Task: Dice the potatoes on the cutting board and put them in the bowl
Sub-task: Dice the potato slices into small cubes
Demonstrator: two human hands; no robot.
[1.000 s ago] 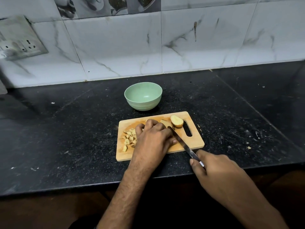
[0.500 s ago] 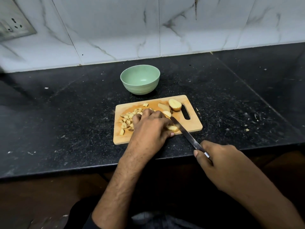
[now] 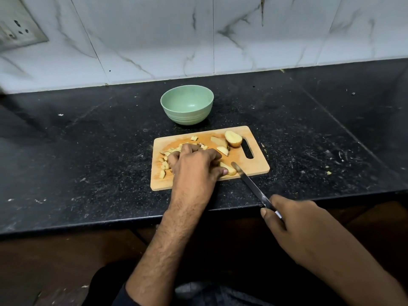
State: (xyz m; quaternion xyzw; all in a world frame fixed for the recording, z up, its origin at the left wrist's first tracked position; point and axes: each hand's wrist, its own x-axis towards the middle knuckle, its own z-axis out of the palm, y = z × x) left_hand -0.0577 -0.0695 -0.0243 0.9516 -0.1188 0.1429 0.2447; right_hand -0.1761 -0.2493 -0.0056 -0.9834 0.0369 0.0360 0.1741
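Upper left of the frame: we note a wall socket plate (image 3: 16,29) on the marbled tile wall (image 3: 220,34). Below runs a black speckled worktop (image 3: 77,151).

Centre, slightly above the middle: a pale green bowl (image 3: 187,107) stands upright on the worktop, just beyond the far edge of the wooden cutting board (image 3: 254,171), apart from it. We see no potato inside.

On the left part of the board lies a scatter of diced potato pieces (image 3: 164,165). Our left hand (image 3: 195,166) comes down over the middle of the board, its fingers (image 3: 187,151) curled, knuckles up, reaching into the dice and partly hiding them. Under the thumb side of that hand, near the board's near edge, a potato slice (image 3: 227,168) is pinned down; we see only its right end poking out.

Right of the hand, toward the board's far right corner: two potato wedges (image 3: 220,144) and a potato half (image 3: 233,138), cut face up, beside the handle slot.

The knife (image 3: 251,184) slants from lower right up to the board, its tip just beside the held slice; whether it touches, we cannot tell. Lower right: our right hand (image 3: 293,224) is wrapped round the knife's handle, off the worktop's front edge.
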